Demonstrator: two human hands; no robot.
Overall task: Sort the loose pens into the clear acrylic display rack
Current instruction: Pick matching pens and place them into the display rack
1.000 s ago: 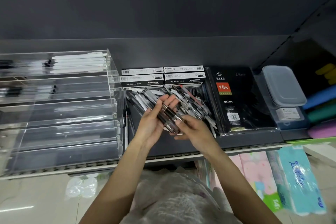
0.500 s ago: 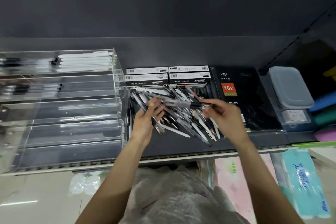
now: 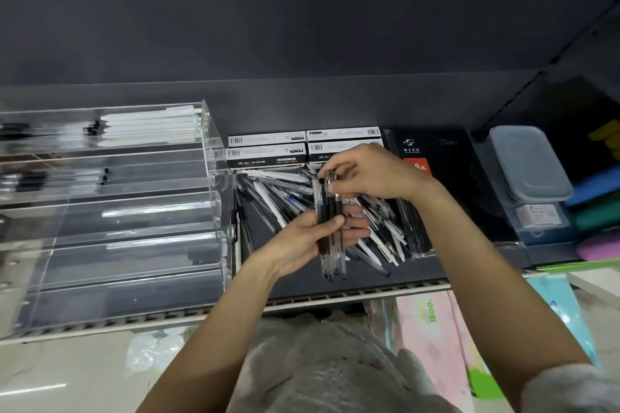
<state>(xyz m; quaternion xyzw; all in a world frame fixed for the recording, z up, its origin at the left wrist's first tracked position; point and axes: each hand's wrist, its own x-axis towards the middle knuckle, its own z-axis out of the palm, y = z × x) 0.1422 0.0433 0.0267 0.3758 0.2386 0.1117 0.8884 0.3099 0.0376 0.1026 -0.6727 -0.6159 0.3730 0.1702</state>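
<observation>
A heap of loose pens (image 3: 278, 198), white, clear and black, lies on the dark shelf just right of the clear acrylic rack (image 3: 110, 211). My left hand (image 3: 308, 241) grips a small bundle of clear pens with black grips (image 3: 330, 238), held nearly upright over the heap. My right hand (image 3: 365, 173) pinches the top ends of that bundle from above. The rack's top tier holds white pens (image 3: 151, 124); the second tier holds a few clear pens (image 3: 60, 178). Its lower tiers look bare.
Boxed pen packs (image 3: 268, 151) stand behind the heap. A black diary pack (image 3: 432, 157) lies to the right, then a lidded plastic box (image 3: 526, 164) and coloured rolls (image 3: 597, 201). The pale shelf edge (image 3: 335, 297) runs along the front, with tissue packs (image 3: 432, 332) below.
My right hand brought a pen from the right side of the heap to the bundle. My left hand lifted the bundle upright, and both hands now meet on it.
</observation>
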